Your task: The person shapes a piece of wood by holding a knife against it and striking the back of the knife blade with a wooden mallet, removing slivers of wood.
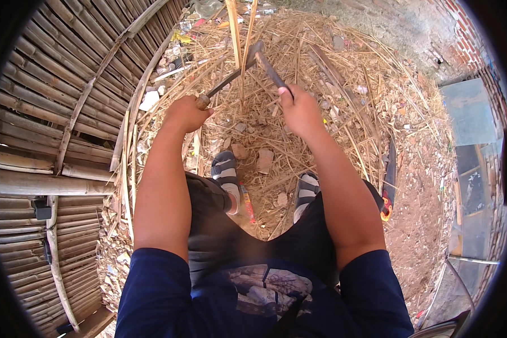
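Note:
My left hand (187, 114) is closed around the wooden handle of a large knife (230, 80). Its dark blade slants up and to the right, lodged across a pale upright piece of bamboo (235, 31) that is split into two strips. My right hand (302, 111) grips the dark handle of a hammer (271, 72). The hammer's head is at the far end of the blade, just right of the bamboo; whether they touch I cannot tell. Below, the bamboo's lower end reaches down among the litter.
Bamboo shavings and strips (343, 112) cover the ground, with stones among them. A handsaw (390, 174) with a red and orange handle lies by my right knee. Between my feet is a red, narrow packet (247, 204). A bamboo wall (67, 107) stands at left, a brick wall (465, 34) at far right.

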Demonstrator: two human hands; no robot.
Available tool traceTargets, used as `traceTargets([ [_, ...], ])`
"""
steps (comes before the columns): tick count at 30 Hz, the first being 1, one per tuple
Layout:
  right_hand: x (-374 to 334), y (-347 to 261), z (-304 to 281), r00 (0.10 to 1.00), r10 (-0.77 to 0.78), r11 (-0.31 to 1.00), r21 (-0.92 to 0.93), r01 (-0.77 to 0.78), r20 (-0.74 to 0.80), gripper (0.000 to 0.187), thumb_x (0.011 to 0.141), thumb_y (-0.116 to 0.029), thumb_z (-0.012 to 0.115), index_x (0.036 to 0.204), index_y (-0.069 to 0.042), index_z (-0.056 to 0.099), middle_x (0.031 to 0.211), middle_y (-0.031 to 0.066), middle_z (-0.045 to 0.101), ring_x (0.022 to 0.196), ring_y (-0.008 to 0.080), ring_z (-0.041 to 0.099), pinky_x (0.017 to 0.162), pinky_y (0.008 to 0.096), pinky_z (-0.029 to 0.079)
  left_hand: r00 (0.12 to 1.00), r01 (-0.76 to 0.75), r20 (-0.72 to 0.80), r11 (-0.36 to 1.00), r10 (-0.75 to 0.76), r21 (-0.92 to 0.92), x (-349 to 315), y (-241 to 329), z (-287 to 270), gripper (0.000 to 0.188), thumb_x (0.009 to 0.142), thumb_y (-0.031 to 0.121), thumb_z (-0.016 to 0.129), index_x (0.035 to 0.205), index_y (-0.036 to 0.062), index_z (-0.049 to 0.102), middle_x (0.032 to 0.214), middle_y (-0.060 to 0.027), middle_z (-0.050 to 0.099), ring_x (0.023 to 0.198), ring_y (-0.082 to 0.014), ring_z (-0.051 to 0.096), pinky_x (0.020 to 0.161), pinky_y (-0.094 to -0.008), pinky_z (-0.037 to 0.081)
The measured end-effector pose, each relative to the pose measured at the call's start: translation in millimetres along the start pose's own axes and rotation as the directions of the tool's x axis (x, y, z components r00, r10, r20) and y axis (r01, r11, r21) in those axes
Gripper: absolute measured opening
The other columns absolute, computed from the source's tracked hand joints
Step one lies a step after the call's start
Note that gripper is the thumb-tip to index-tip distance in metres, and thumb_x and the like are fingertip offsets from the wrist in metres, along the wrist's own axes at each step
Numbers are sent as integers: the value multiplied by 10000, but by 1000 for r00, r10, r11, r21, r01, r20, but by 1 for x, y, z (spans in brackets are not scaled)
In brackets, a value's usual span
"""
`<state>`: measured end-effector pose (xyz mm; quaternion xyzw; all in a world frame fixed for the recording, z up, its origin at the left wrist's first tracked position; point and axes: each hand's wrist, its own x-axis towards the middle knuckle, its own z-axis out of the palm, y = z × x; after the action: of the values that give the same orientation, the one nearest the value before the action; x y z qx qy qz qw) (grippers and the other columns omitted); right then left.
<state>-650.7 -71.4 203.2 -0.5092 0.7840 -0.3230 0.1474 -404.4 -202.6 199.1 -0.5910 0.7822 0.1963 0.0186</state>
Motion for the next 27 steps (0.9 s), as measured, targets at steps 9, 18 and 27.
traceTargets([
  [9,-6,-11,-14,967,-77,978,172,121,-243,368,1071,-343,497,1225,-22,589,769,192,680,666,320,697,620,487,529,1000,-2,0,1000,2,9,4,13,2,547,865,528,733,1122,46,715,1122,-198,725,1069,-365,690,932,-459,538],
  [18,15,16,22,999,31,999,31,-30,-31,359,1070,-325,489,1237,-22,587,805,225,687,682,348,689,637,477,527,999,0,39,999,2,-43,19,-3,18,568,862,530,740,1127,30,705,1114,-201,723,1075,-374,684,941,-463,533],
  [27,14,0,10,984,-33,985,161,62,-177,362,1080,-338,461,1214,-15,556,855,236,703,725,398,688,651,510,518,1000,-19,-9,999,19,28,25,4,24,584,861,545,737,1140,32,709,1107,-189,727,1058,-385,685,933,-465,540],
])
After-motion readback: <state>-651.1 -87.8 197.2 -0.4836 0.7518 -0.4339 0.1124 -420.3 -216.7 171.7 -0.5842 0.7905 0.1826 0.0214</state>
